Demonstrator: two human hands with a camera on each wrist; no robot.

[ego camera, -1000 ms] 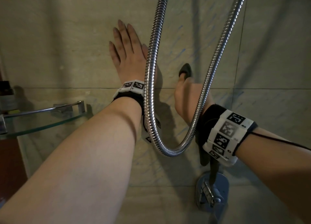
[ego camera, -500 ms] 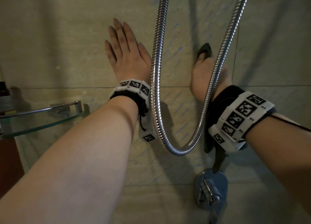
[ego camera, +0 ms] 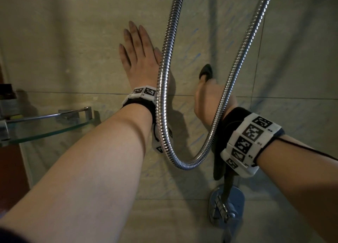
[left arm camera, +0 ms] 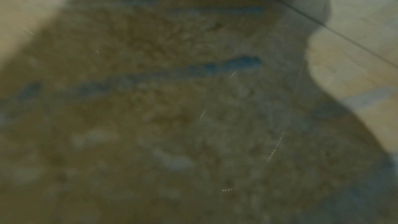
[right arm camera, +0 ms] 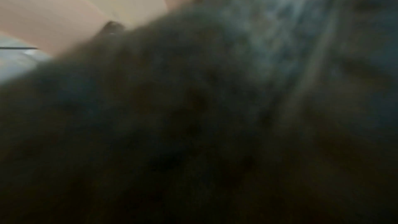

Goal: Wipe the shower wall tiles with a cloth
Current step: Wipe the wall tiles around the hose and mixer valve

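Observation:
Beige wall tiles (ego camera: 73, 50) fill the head view, with faint blue streaks (ego camera: 193, 34) on them. My left hand (ego camera: 139, 56) lies flat on the wall, fingers straight and pointing up. To its right, behind the shower hose, my right hand (ego camera: 208, 96) holds a dark cloth (ego camera: 206, 71) against the tile; a corner of the cloth pokes out above the knuckles and more hangs below the wrist (ego camera: 220, 166). The right wrist view is filled by the blurred dark cloth (right arm camera: 215, 108). The left wrist view shows only blurred tile with blue streaks (left arm camera: 215, 65).
A chrome shower hose (ego camera: 164, 96) hangs in a loop in front of both wrists. A chrome mixer tap (ego camera: 225, 206) sits on the wall below the right wrist. A glass corner shelf (ego camera: 45, 127) with a rail and small bottles (ego camera: 8, 103) is at the left.
My right hand with the cloth rose up the wall, then came back down and left to just above the tile joint. The left hand stayed flat on the wall.

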